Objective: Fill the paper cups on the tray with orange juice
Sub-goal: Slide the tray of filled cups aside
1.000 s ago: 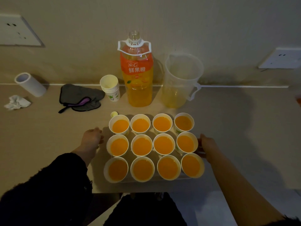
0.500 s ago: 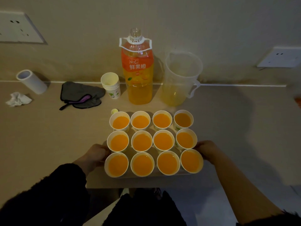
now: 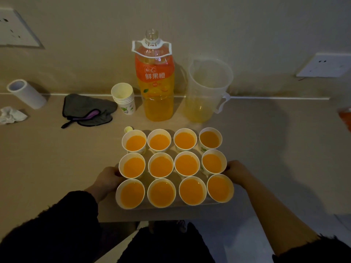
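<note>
Head view: twelve round paper cups [image 3: 161, 166]

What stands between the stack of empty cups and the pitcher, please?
The orange juice bottle, uncapped, stands between the cup stack and the pitcher, along the wall; the head view shows it.

twelve filled cups [image 3: 161, 166] crowd the tray [image 3: 177, 205] rim to rim, and a grip holds each side: left grip [image 3: 107, 180], right grip [image 3: 237, 172]. behind, the bottle [image 3: 154, 88], pitcher [image 3: 207, 92] and spare cup stack [image 3: 124, 98] block the wall. bare counter [image 3: 275, 139] lies open on the right; on the left it runs open up to the grey cloth [image 3: 85, 109].
</note>
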The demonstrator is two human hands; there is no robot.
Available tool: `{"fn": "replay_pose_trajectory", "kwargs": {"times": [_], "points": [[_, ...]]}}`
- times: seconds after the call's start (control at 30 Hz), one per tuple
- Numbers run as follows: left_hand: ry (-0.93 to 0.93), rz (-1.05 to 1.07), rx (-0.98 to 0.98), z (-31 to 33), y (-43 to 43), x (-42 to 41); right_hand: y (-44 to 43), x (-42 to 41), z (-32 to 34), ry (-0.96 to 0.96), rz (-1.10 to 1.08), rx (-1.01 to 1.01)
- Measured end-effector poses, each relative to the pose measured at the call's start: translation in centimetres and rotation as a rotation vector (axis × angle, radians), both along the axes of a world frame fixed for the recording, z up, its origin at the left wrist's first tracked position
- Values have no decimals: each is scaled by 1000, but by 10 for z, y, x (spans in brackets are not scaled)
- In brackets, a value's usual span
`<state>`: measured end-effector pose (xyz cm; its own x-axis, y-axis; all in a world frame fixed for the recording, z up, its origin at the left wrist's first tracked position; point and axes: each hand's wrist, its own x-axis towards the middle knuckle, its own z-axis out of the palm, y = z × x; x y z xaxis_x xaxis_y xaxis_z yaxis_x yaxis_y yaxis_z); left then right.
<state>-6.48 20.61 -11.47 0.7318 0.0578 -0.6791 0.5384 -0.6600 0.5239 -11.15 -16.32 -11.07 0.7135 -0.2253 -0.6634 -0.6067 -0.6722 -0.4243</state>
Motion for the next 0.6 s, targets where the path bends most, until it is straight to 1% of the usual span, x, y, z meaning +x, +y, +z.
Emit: {"fn": "replay_pose_trajectory", "kwargs": {"times": [0.2,0.47,0.6], "points": [[-18,-21,-12,1,0,1,-1,0,-2,-12,-24,53],[-48,-35,59,-8,0,3,0,2,-5,-13,-40,-1],[-16,-25,74,-12,2,5,0,2,-7,-19,-59,5]]}}
